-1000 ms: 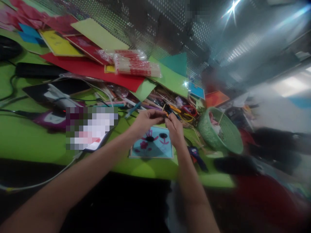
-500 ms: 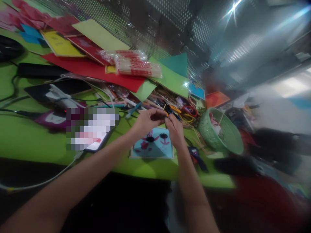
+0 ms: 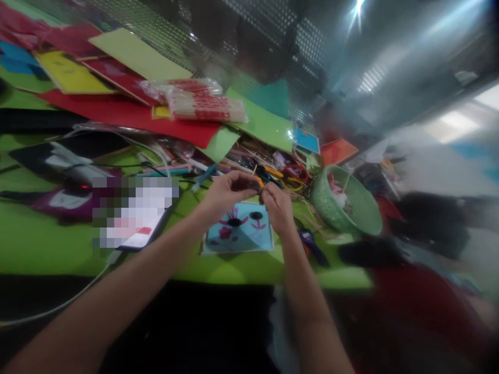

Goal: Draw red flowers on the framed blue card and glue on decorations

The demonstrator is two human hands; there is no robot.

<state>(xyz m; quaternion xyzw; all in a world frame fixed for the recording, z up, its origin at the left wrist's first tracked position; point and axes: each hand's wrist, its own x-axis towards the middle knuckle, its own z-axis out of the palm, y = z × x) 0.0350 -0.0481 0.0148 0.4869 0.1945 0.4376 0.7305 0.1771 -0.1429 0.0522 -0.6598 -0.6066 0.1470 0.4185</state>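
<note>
My left hand (image 3: 230, 193) and my right hand (image 3: 277, 208) meet at the fingertips above a light blue card (image 3: 255, 236) on the green table (image 3: 187, 259). Both hands are closed, with fingers pinched round something small and dark that I cannot make out. The card carries pink painted shapes, a flower among them, and two black round spots. Its lower part shows between my forearms, while my hands cover some of its top edge.
A phone (image 3: 144, 228) with a cable lies left of my hands. Right stands a green basket (image 3: 353, 208) beside dark blue scissors or a similar tool (image 3: 314, 246). Behind are sticks, red paper (image 3: 156, 122) and a wrapped stick bundle (image 3: 206, 107).
The whole scene has shifted slightly left in view as the camera turned. My hands stay together over the card, their pinch much the same.
</note>
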